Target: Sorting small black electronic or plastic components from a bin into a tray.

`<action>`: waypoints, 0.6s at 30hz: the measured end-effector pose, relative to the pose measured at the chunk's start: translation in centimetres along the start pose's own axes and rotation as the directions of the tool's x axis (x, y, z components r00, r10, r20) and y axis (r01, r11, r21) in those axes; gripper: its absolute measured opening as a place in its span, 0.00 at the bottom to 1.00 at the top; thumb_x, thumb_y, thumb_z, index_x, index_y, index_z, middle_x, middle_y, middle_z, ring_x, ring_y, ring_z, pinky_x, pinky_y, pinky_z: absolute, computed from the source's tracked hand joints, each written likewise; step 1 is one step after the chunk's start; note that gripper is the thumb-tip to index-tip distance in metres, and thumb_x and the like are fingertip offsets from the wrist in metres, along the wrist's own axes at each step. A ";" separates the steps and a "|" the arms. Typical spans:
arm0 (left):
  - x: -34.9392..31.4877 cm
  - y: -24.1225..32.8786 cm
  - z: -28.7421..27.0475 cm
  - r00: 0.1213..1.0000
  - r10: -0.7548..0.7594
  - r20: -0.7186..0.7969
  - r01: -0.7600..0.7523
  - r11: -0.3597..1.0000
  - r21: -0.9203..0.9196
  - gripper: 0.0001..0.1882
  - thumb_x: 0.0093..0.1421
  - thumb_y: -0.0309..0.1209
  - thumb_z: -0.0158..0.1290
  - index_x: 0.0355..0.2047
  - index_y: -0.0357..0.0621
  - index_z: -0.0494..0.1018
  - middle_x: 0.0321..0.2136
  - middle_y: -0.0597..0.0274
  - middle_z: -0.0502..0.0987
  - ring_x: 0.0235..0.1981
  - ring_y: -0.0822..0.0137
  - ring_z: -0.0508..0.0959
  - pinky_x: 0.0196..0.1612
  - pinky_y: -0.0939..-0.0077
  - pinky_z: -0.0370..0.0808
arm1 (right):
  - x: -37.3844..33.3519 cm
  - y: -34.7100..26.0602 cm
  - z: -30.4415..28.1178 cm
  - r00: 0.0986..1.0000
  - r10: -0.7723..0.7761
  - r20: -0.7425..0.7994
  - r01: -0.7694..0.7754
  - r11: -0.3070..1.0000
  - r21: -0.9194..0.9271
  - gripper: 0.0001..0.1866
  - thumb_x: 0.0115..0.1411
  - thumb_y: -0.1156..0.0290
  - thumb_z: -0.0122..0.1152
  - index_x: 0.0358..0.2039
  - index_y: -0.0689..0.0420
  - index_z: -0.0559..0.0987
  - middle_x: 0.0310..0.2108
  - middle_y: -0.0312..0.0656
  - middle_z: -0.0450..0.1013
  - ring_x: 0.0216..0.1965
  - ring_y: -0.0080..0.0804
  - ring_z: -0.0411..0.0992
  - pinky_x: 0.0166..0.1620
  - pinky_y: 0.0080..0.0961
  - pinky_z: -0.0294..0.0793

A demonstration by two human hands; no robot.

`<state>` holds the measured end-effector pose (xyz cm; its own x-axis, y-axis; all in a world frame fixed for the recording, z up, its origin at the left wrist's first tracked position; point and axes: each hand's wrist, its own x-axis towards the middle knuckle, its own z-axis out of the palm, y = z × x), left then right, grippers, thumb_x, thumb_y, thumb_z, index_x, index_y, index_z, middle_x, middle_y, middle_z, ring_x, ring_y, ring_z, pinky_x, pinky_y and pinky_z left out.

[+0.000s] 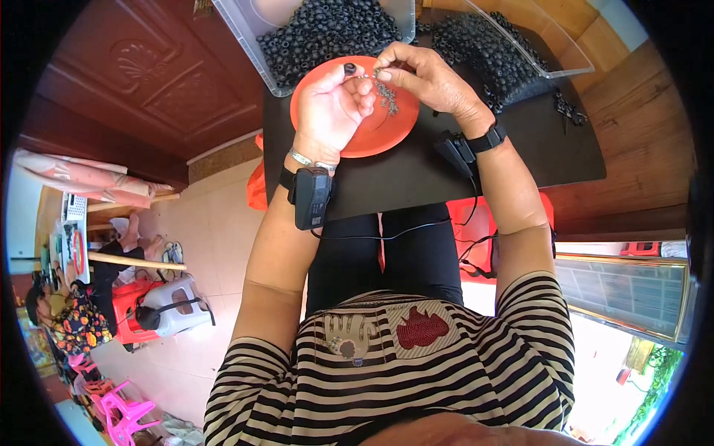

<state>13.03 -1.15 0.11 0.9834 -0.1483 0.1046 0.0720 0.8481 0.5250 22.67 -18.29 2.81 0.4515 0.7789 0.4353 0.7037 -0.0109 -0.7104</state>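
Note:
Over a round orange-red plate (370, 143), my left hand (327, 111) is palm up and holds a small black ring-shaped part (349, 68) between thumb and fingers. The fingers of my right hand (433, 78) are pinched on a tiny metal piece (377, 73), close beside the black part. Its exact kind is too small to make out. Several loose small metal pieces (388, 100) lie on the plate beneath my hands. Just beyond the plate, a clear plastic bin (256, 56) is heaped with black ring-shaped parts (327, 37).
The plate stands on a dark table (520, 160). At the right, a second clear bin (573, 73) holds more black parts, with a few dark pieces (569, 110) beside it. A cable (387, 236) hangs between my wrist devices. Another person (74, 316) sits at the far left.

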 end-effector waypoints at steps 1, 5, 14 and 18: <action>0.0 -0.1 0.1 0.999 -0.004 -0.046 0.006 1.000 0.027 0.12 0.62 0.35 0.42 0.32 0.37 0.69 0.24 0.57 0.72 0.24 0.64 0.70 0.30 0.75 0.67 | 0.0 0.0 0.0 1.000 0.023 -0.003 -0.023 0.999 0.022 0.08 0.60 0.69 0.55 0.35 0.61 0.73 0.30 0.34 0.71 0.34 0.19 0.67 0.40 0.20 0.68; 0.0 -0.1 0.1 0.997 -0.008 -0.080 0.011 0.999 0.047 0.12 0.62 0.34 0.41 0.33 0.38 0.69 0.23 0.58 0.73 0.23 0.65 0.70 0.28 0.76 0.67 | 0.0 -0.1 0.0 0.999 0.037 0.030 -0.035 0.999 -0.038 0.09 0.60 0.69 0.54 0.35 0.62 0.74 0.31 0.35 0.71 0.35 0.20 0.67 0.40 0.20 0.69; 0.2 -0.5 -0.1 0.997 0.038 -0.073 -0.029 0.992 0.120 0.12 0.62 0.34 0.41 0.34 0.38 0.69 0.23 0.59 0.73 0.23 0.65 0.71 0.27 0.76 0.67 | 0.2 0.7 0.9 0.995 0.091 0.033 -0.096 0.982 0.163 0.09 0.59 0.68 0.56 0.35 0.60 0.77 0.29 0.36 0.74 0.31 0.21 0.70 0.38 0.21 0.70; 0.3 -0.6 -0.2 0.998 0.033 -0.053 -0.026 0.992 0.125 0.12 0.62 0.34 0.41 0.35 0.38 0.69 0.23 0.59 0.73 0.24 0.65 0.72 0.28 0.75 0.68 | 0.2 0.7 0.8 0.994 0.109 0.031 -0.113 0.967 0.227 0.10 0.59 0.68 0.56 0.35 0.62 0.76 0.29 0.34 0.74 0.33 0.18 0.69 0.40 0.19 0.69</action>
<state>13.28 -1.64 -0.35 0.9927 -0.0927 0.0768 0.0247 0.7816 0.6233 22.85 -17.67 1.95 0.5081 0.7923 0.3377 0.5047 0.0438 -0.8622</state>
